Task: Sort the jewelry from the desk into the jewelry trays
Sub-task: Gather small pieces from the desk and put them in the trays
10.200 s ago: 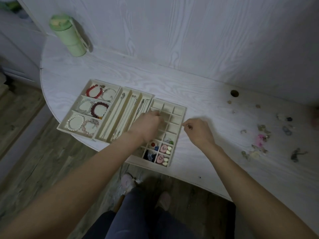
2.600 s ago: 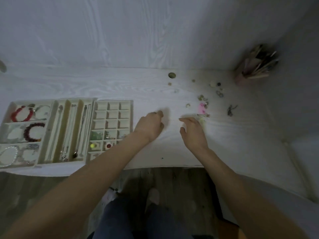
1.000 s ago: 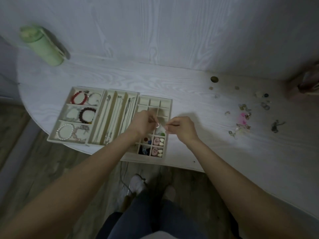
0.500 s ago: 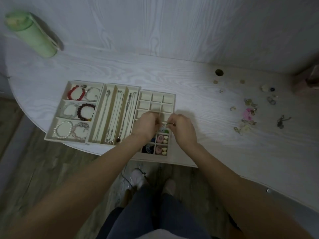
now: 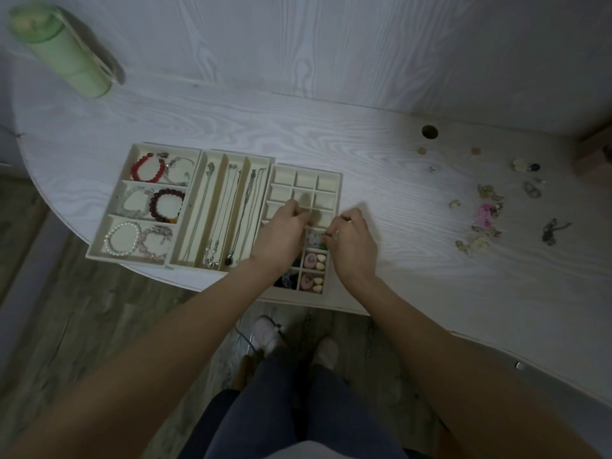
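White desk (image 5: 381, 193): three trays (image 5: 308, 180), two hands (image 5: 281, 233).

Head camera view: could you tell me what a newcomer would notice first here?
Both hands, left hand and right hand, meet over the grid tray at the desk's near edge. Left of it, a red bracelet brightens the bracelet tray. A green bottle lies far left; loose jewelry scatters right.

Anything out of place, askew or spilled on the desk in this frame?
Yes: loose jewelry pieces lie scattered on the white wood-grain desk, far right of the cream trays. The grid tray overhangs the desk's front edge. Both the left hand and right hand hover over it.
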Action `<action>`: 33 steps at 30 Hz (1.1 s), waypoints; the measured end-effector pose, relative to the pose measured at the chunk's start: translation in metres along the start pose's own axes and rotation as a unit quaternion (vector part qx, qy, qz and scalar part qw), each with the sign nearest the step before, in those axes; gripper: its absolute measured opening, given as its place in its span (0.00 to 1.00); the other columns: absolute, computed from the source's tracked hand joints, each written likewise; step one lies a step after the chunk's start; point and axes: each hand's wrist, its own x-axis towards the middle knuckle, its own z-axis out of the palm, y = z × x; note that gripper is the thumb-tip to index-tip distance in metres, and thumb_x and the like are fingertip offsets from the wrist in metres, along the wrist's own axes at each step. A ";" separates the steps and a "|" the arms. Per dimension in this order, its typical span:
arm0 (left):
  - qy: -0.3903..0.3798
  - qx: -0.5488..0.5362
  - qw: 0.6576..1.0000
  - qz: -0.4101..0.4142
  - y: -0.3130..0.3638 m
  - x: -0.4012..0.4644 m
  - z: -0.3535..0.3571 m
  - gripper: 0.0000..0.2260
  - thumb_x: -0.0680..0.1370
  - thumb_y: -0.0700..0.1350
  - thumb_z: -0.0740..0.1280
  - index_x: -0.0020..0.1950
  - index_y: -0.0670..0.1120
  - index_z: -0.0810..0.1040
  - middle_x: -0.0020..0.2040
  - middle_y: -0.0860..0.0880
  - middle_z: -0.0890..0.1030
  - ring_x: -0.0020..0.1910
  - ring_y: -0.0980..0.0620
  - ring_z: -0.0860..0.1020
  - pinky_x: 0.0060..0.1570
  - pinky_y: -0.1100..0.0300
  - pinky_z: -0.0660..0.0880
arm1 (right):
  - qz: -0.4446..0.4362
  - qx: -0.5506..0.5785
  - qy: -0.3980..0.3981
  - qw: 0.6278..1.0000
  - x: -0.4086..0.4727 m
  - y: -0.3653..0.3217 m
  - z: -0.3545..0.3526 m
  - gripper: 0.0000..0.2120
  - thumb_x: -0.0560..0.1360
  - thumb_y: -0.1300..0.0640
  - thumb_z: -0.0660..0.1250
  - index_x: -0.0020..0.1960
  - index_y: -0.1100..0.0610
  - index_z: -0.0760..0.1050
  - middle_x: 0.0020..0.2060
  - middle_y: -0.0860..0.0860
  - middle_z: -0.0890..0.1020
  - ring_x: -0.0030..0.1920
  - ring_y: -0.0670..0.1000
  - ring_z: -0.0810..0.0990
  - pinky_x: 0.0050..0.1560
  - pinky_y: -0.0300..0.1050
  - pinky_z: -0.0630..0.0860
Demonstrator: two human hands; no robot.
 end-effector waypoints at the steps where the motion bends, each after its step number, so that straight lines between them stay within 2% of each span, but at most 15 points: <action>1: 0.000 0.021 1.000 0.009 -0.001 -0.002 -0.002 0.12 0.79 0.37 0.60 0.60 0.43 0.76 0.61 0.43 0.70 0.58 0.44 0.71 0.50 0.55 0.69 | -0.004 -0.009 0.003 1.000 0.000 0.000 0.001 0.03 0.74 0.61 0.68 0.44 0.61 0.76 0.52 0.54 0.73 0.51 0.53 0.73 0.40 0.46 0.71; 4: -0.029 0.122 0.990 0.072 -0.003 -0.007 -0.003 0.20 0.76 0.36 0.63 0.66 0.48 0.74 0.64 0.44 0.66 0.64 0.45 0.65 0.54 0.55 0.67 | -0.017 -0.040 0.010 0.999 -0.001 -0.001 0.003 0.05 0.74 0.59 0.69 0.46 0.61 0.77 0.53 0.56 0.74 0.52 0.55 0.74 0.43 0.47 0.68; 6: -0.050 0.167 0.981 0.081 -0.003 -0.005 -0.005 0.21 0.75 0.37 0.64 0.67 0.52 0.73 0.66 0.44 0.63 0.66 0.45 0.63 0.58 0.54 0.65 | -0.030 -0.084 0.015 0.996 -0.001 -0.002 0.004 0.06 0.73 0.58 0.69 0.48 0.61 0.78 0.53 0.57 0.75 0.52 0.57 0.74 0.47 0.49 0.67; 10: -0.065 0.211 0.971 0.091 0.001 -0.003 -0.007 0.22 0.74 0.37 0.66 0.66 0.52 0.73 0.70 0.43 0.58 0.69 0.44 0.59 0.63 0.52 0.62 | -0.051 -0.152 0.021 0.987 0.000 -0.003 0.004 0.06 0.70 0.60 0.71 0.46 0.62 0.79 0.49 0.58 0.77 0.48 0.59 0.77 0.45 0.50 0.65; 14: -0.069 0.203 0.973 0.083 0.002 -0.003 -0.009 0.21 0.74 0.36 0.64 0.66 0.50 0.74 0.71 0.43 0.57 0.70 0.44 0.58 0.64 0.53 0.61 | -0.051 -0.175 -0.004 0.983 0.002 -0.005 -0.001 0.07 0.74 0.60 0.66 0.50 0.60 0.78 0.54 0.56 0.75 0.52 0.57 0.74 0.47 0.50 0.63; 18: -0.070 0.200 0.973 0.091 0.000 -0.006 -0.007 0.21 0.74 0.36 0.65 0.66 0.51 0.74 0.69 0.43 0.60 0.68 0.45 0.60 0.63 0.53 0.62 | -0.038 -0.146 -0.027 0.988 0.001 -0.005 -0.004 0.09 0.76 0.57 0.65 0.55 0.59 0.76 0.58 0.55 0.71 0.57 0.55 0.72 0.52 0.50 0.63; 24: -0.076 0.206 0.971 0.094 -0.002 -0.006 -0.005 0.22 0.75 0.37 0.65 0.67 0.53 0.73 0.70 0.43 0.59 0.68 0.44 0.59 0.62 0.52 0.63 | -0.013 -0.087 -0.042 0.995 0.002 -0.005 -0.007 0.07 0.75 0.56 0.68 0.52 0.56 0.75 0.56 0.53 0.70 0.57 0.53 0.72 0.54 0.49 0.66; 33: -0.080 0.202 0.972 0.091 -0.003 -0.005 -0.005 0.22 0.73 0.36 0.67 0.65 0.52 0.74 0.67 0.44 0.61 0.67 0.44 0.61 0.62 0.52 0.64 | -0.005 -0.074 -0.046 0.996 -0.001 -0.007 -0.010 0.06 0.76 0.59 0.65 0.52 0.55 0.78 0.56 0.52 0.70 0.58 0.52 0.71 0.52 0.46 0.63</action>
